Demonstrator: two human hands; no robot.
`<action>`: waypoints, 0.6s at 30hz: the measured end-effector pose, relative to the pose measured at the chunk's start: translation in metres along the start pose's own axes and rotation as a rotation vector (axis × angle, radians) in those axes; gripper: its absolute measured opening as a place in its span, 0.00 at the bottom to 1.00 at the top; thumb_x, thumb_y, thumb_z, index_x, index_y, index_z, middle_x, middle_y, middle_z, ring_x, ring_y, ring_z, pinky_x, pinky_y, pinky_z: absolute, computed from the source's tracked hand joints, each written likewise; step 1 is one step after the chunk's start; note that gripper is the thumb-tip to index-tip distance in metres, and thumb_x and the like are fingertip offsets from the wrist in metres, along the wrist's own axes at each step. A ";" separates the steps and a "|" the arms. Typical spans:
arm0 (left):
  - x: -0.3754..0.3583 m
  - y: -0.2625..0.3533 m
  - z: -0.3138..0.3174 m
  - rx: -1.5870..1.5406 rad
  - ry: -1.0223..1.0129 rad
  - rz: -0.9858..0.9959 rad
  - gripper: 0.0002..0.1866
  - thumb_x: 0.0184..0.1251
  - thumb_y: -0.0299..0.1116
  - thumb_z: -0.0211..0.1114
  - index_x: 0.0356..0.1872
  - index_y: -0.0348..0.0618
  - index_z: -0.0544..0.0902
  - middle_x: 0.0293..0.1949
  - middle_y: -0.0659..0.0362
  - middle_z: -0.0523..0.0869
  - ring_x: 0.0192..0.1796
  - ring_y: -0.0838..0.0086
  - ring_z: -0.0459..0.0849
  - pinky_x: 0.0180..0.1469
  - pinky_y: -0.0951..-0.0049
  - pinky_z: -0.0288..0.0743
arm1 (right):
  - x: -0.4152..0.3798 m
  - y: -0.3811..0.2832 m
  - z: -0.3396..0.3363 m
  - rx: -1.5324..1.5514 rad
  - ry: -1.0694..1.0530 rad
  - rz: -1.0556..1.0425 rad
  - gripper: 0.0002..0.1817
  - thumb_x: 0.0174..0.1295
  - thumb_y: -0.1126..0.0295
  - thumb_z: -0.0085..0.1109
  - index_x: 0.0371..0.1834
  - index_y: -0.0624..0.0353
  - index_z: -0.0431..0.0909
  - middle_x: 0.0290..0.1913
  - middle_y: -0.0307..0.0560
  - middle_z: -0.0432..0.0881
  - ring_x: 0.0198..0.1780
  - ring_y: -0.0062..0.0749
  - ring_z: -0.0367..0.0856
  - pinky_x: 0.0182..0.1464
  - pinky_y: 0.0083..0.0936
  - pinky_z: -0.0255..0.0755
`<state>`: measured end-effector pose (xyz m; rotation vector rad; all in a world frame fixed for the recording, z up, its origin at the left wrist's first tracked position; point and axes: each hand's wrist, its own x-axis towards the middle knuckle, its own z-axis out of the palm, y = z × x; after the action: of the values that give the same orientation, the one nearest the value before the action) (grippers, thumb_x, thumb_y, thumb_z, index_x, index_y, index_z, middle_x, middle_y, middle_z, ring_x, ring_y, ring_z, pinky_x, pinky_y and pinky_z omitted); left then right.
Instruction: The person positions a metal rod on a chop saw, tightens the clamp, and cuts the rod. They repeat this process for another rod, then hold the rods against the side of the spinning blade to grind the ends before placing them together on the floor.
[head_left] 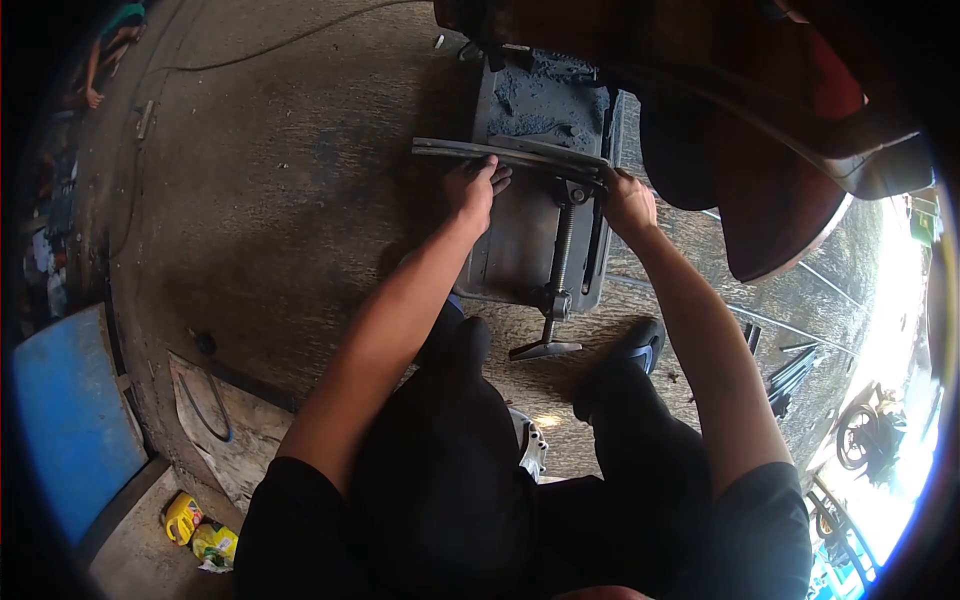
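Observation:
My left hand (474, 190) is at the left part of a long grey metal bar (450, 149), thumb against its edge and fingers partly spread below it. At the bar's right end my right hand (630, 203) has its fingers closed round the metal. The bar lies across a grey cut-off machine (510, 250), in front of a clamp with a threaded screw (562, 240) and a handle (545, 350). Dark filings (530, 105) cover the machine's far part. A large red and dark guard (770, 190) hangs over the machine's right side.
Metal pieces (790, 378) lie on the floor at the right. A cable (290, 50) crosses the floor at the back. A blue panel (78, 410) and yellow containers (183, 519) are at the left. Part of another person (110, 45) shows at the upper left.

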<state>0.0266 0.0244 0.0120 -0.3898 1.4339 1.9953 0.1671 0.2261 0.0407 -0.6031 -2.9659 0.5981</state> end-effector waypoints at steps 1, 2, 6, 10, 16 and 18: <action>0.000 0.000 0.000 0.005 0.001 0.002 0.11 0.68 0.25 0.61 0.48 0.32 0.76 0.43 0.53 0.82 0.44 0.63 0.85 0.48 0.66 0.83 | 0.000 0.000 0.000 -0.006 -0.004 0.002 0.16 0.56 0.70 0.60 0.50 0.55 0.77 0.42 0.55 0.81 0.43 0.56 0.81 0.42 0.46 0.76; -0.001 0.001 0.001 0.009 0.002 0.004 0.11 0.68 0.25 0.61 0.48 0.32 0.76 0.43 0.53 0.82 0.44 0.63 0.85 0.48 0.66 0.83 | 0.000 0.001 0.000 -0.013 -0.007 0.005 0.16 0.56 0.71 0.59 0.49 0.55 0.77 0.42 0.55 0.81 0.43 0.56 0.81 0.42 0.46 0.76; -0.002 0.000 0.002 0.010 0.017 0.012 0.11 0.68 0.25 0.61 0.48 0.33 0.76 0.42 0.53 0.82 0.43 0.64 0.85 0.48 0.66 0.83 | -0.001 0.002 0.003 0.023 0.026 -0.016 0.16 0.55 0.71 0.59 0.49 0.55 0.77 0.42 0.55 0.81 0.43 0.57 0.81 0.41 0.46 0.76; -0.002 -0.002 0.006 -0.035 0.071 0.043 0.09 0.67 0.24 0.62 0.46 0.34 0.77 0.40 0.55 0.82 0.39 0.66 0.85 0.43 0.68 0.84 | -0.001 0.004 0.006 -0.023 0.012 -0.036 0.16 0.56 0.73 0.55 0.49 0.56 0.77 0.42 0.56 0.80 0.42 0.57 0.81 0.41 0.47 0.76; -0.004 0.006 0.008 -0.033 0.095 0.028 0.07 0.67 0.24 0.62 0.43 0.36 0.76 0.38 0.56 0.82 0.36 0.69 0.86 0.38 0.70 0.84 | 0.001 0.007 0.012 -0.064 0.032 -0.074 0.16 0.55 0.74 0.52 0.48 0.57 0.77 0.41 0.57 0.80 0.42 0.58 0.81 0.41 0.47 0.76; -0.004 0.006 0.007 -0.018 0.095 0.016 0.07 0.67 0.24 0.62 0.43 0.37 0.76 0.37 0.56 0.82 0.35 0.69 0.86 0.38 0.70 0.84 | -0.001 0.004 0.009 -0.049 0.019 -0.051 0.16 0.55 0.74 0.52 0.48 0.57 0.77 0.42 0.57 0.80 0.41 0.58 0.81 0.41 0.47 0.76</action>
<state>0.0265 0.0285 0.0213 -0.4888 1.4818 2.0274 0.1683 0.2260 0.0308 -0.5313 -2.9766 0.5141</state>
